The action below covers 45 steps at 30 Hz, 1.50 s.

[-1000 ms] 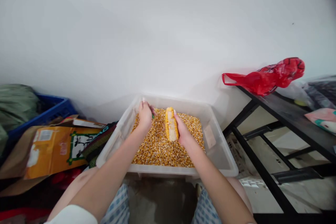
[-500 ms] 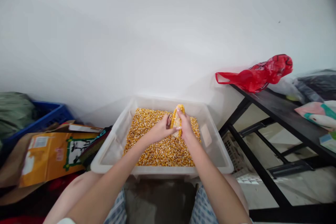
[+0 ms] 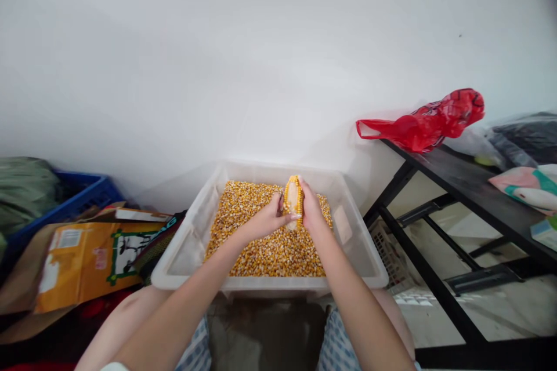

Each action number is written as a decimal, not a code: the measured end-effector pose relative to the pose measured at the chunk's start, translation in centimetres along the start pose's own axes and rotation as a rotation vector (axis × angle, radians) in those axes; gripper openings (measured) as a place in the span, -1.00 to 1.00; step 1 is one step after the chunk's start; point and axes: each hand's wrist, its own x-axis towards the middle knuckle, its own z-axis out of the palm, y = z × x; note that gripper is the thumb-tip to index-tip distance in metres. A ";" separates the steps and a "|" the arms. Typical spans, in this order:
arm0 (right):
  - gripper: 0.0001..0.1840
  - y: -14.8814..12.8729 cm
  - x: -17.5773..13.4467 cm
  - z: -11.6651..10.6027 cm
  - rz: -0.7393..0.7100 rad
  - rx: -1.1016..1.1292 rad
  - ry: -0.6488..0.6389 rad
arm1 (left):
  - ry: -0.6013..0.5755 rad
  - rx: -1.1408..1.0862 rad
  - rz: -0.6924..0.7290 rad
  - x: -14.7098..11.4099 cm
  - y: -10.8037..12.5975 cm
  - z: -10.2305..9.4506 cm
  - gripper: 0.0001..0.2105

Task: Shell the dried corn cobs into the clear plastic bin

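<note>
An ear of corn (image 3: 293, 197) is held upright between my two hands, partly stripped so a pale strip of bare cob faces me, with yellow kernels along its sides. My left hand (image 3: 270, 218) grips its lower left side, the thumb pressed across the lower front. Around the right side wraps my right hand (image 3: 310, 204), its fingers mostly hidden behind the ear. Below both hands, loose corn kernels (image 3: 261, 255) cover the bottom of a whitish plastic tub (image 3: 191, 275), which rests across my knees.
On the left lie an orange printed cardboard box (image 3: 87, 261) and a blue crate (image 3: 93, 188) with a green bag (image 3: 28, 185). To the right stands a black-framed table (image 3: 470, 185) bearing a red plastic bag (image 3: 426, 124). A white wall (image 3: 261, 58) rises behind the tub.
The ear has turned so its bare strip shows more fully. My left thumb stays low on its front, while the right thumb has shifted from the front to the right side.
</note>
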 end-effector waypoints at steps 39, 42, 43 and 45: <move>-0.71 -0.8 0.2 -0.2 0.035 0.034 0.032 | 0.064 -0.093 -0.244 0.1 1.7 -0.1 -0.67; -0.67 -0.4 -0.1 0.2 -0.060 0.006 0.040 | 0.073 -0.115 -0.222 0.1 1.7 0.4 -0.65; -0.65 -0.2 -0.1 0.3 -0.067 -0.014 0.046 | 0.069 -0.117 -0.222 0.1 1.6 0.4 -0.63; -0.61 0.0 -0.1 0.3 -0.056 -0.063 0.065 | 0.069 -0.092 -0.222 0.1 1.1 0.2 -0.59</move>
